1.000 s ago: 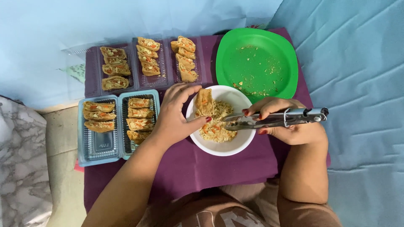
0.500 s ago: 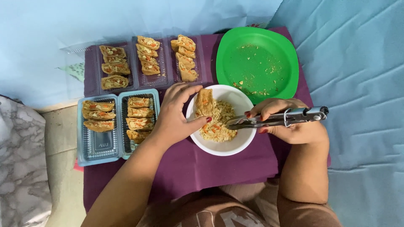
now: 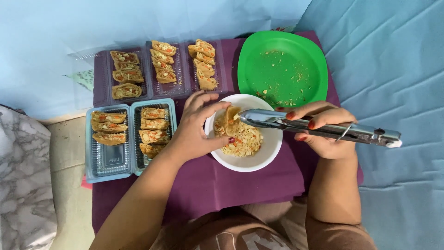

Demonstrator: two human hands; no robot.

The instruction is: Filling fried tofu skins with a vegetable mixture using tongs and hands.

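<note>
The right hand (image 3: 326, 134) is closed around a pair of metal tongs (image 3: 319, 128), fingers wrapped over the top of the arms, with the tips of the tongs reaching out to its left over a white bowl (image 3: 270, 153). The left hand (image 3: 196, 132) rests at the bowl's near rim, its fingers curled and its thumb and fingertips touching a folded pastry shell (image 3: 230, 119) that stands tilted inside the bowl, right where the tong tips meet it. Below the shell, the bowl holds a heap of chopped filling (image 3: 240, 143). Just beyond the right hand sits a green plate (image 3: 277, 65) scattered with crumbs. Just outside the left hand lies a blue tray (image 3: 108, 159) with two compartments of filled pastries, and farther beyond that hand a clear tray (image 3: 180, 85) holds three more rows of them. All of this stands on a purple cloth (image 3: 217, 185), with a light blue sheet (image 3: 397, 69) around it.
</note>
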